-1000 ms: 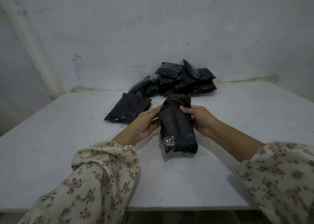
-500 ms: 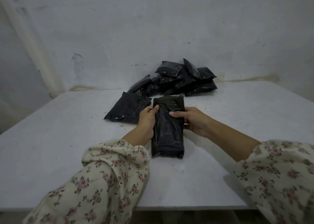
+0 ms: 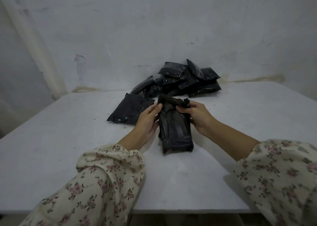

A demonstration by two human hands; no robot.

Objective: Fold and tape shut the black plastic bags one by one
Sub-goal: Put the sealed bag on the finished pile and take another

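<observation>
A long black plastic bag [image 3: 175,129] lies lengthwise on the white table [image 3: 68,140], its loose open end crumpled at the far side. My left hand [image 3: 148,121] grips the bag's upper left edge, thumb on top. My right hand [image 3: 197,116] pinches the bunched top flap at the upper right. A flat black bag [image 3: 128,111] lies just left of my left hand. No tape is visible.
A heap of several black bags [image 3: 185,81] is piled against the white wall at the table's far edge. The table's near edge [image 3: 171,211] runs just above my floral sleeves.
The bag's flat top end has been gathered and crumpled between both hands. The bag has shifted slightly right, and my right hand has moved up onto the flap.
</observation>
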